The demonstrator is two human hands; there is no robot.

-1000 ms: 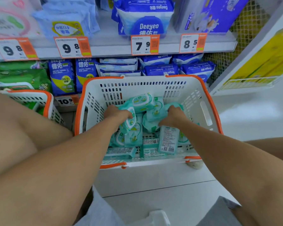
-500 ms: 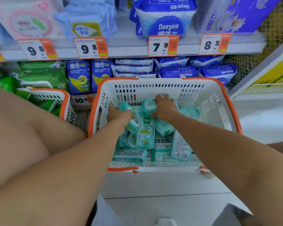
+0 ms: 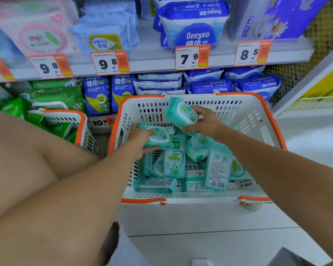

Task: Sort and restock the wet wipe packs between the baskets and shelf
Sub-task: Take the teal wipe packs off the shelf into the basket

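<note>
**Both hands grasped teal wipe packs over the white basket**

The right hand (image 3: 204, 122) held 1 teal wet wipe pack (image 3: 181, 113) lifted above the pile, fingers on its far edge and thumb under the near edge, with the pack tilted and its white flip lid facing the camera. The left hand (image 3: 140, 137) gripped a second teal pack (image 3: 159, 137) lower down, fingers curled around it just above the heap.

Both packs sat inside the outline of the white basket (image 3: 244, 120) with its orange rim, which stood on the pale floor against the shelf. More teal packs (image 3: 174, 162) lay jumbled on the basket's bottom, some face up, some showing printed backs and barcodes.

To the left, a second white and orange basket (image 3: 79, 123) held green packs (image 3: 62, 129). Behind it, larger green packs (image 3: 54, 98) filled the lower shelf, next to blue Deeyeo packs (image 3: 97, 95) standing upright and more blue packs (image 3: 210, 86) lying flat. The shelf edge (image 3: 152, 64) above carried price tags reading 9.8, 9.8, 7.9 and 8.5, with a big blue Deeyeo pack (image 3: 194, 27) on top.
</note>
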